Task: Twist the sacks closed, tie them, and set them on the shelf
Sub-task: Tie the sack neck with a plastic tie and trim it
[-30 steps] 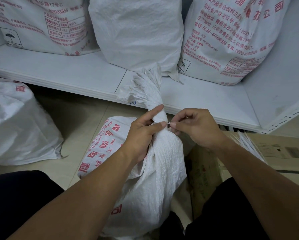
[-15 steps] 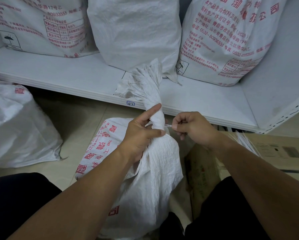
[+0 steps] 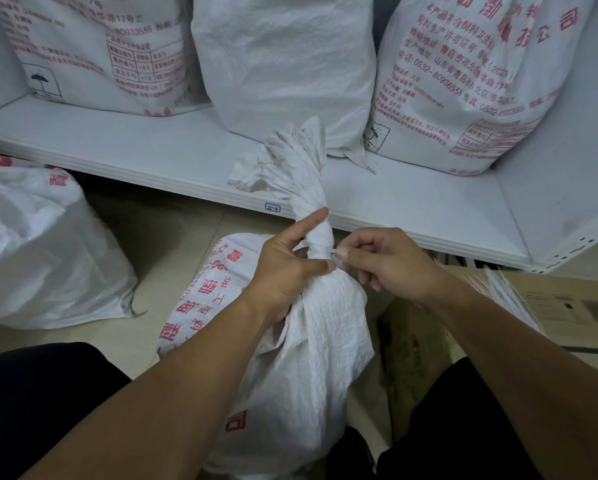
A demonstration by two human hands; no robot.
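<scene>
A white woven sack with red print stands on the floor between my knees. Its top is twisted into a tight neck that rises in front of the shelf edge. My left hand grips the base of that neck, with the forefinger stretched up along the twist and the thumb pressed across the front. My right hand pinches a thin white tie right against the neck. The white shelf runs across the view just beyond.
Three filled sacks stand on the shelf: left, middle, right. Another white sack lies on the floor at the left. A cardboard box at the right holds a bundle of thin white ties.
My right hand has stayed at the neck, pinching the tie close to it. My left hand keeps its grip, and the view has shifted slightly.
</scene>
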